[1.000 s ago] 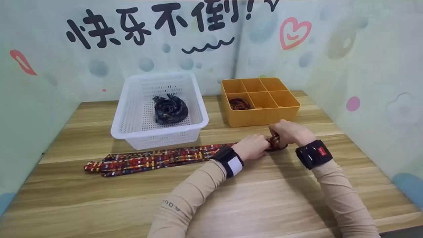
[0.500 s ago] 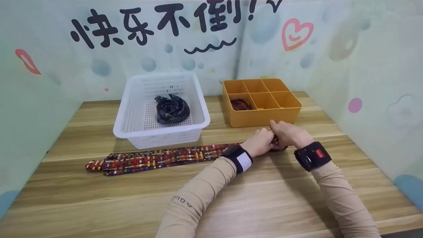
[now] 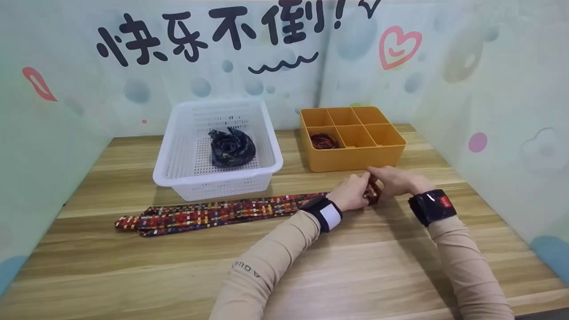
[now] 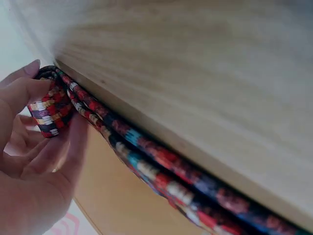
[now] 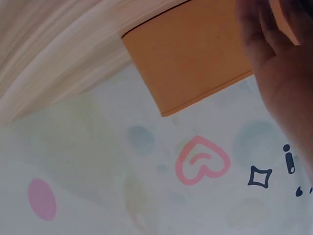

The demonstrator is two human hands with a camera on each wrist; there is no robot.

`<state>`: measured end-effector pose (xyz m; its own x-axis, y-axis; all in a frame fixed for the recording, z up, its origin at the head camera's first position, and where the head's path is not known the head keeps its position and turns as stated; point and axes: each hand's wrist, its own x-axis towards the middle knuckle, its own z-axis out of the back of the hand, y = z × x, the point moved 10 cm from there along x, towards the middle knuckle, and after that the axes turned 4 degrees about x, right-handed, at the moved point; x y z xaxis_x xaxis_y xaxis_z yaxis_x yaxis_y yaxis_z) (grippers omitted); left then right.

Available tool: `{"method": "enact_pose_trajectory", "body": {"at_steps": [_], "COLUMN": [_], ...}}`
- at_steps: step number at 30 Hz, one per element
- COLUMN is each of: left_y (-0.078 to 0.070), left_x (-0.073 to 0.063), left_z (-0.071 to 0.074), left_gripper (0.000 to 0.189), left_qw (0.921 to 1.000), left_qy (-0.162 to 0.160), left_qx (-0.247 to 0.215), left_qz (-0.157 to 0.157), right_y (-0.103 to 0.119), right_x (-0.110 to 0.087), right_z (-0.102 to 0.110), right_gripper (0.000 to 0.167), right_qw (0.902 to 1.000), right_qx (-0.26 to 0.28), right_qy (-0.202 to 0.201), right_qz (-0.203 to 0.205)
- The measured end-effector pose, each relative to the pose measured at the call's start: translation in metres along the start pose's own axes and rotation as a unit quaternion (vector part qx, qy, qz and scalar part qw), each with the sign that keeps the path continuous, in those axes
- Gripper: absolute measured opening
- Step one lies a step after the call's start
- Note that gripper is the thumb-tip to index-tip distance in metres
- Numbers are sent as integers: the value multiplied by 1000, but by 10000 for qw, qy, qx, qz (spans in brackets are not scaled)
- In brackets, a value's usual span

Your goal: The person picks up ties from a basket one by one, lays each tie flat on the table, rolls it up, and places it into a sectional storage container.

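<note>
Head view shows a long checked cloth tie in red, black and yellow (image 3: pixel 222 211) lying across the brown wooden table (image 3: pixel 133 266), its right end wound into a small roll (image 3: pixel 372 194). The left hand (image 3: pixel 350 193) has thumb and fingers clamped on this roll. The right hand (image 3: pixel 394 181) is bent close at the roll's right side; whether its fingers are gripping, I cannot tell. Behind stand an orange six-compartment box (image 3: pixel 355 160), with a dark red coil (image 3: pixel 324 141) in its front left compartment, and a white perforated basket (image 3: pixel 218 179) containing a dark rolled cloth (image 3: pixel 232 150).
</note>
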<state>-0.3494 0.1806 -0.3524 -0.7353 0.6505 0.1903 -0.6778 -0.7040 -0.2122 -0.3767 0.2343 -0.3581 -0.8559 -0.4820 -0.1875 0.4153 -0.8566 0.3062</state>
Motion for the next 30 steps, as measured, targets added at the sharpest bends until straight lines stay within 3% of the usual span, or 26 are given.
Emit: {"method": "enact_pose_trajectory", "body": {"at_steps": [7,14,18,21,24,30], "left_y": [7,16,17,13,12,22], "left_x": [-2,-5,-7,-6,-5,-8], "left_z": [3,3,4,10,18,15], "left_gripper": [40,28,26,28,31,36], "left_qw": [9999,9980,9989,9990,9984,9963], "left_qy": [8,177,357,299,150,376], "left_qx": [122,523,78,-307,-539,-651], "left_qz": [111,319,297,84,63,422], "right_y": [4,20,32,38,41,30], "right_x": [-3,-1,1,3,4,5], "right_z": [6,11,12,11,11,5], "right_gripper": [41,30,31,31,34,51], "right_qw": [9971,9970,9987,9985,9974,9985], "right_qx": [471,372,-82,-367,-526,80], "right_qy": [-20,-155,-259,-314,-422,-254], "right_qz": [598,662,432,253,249,476]}}
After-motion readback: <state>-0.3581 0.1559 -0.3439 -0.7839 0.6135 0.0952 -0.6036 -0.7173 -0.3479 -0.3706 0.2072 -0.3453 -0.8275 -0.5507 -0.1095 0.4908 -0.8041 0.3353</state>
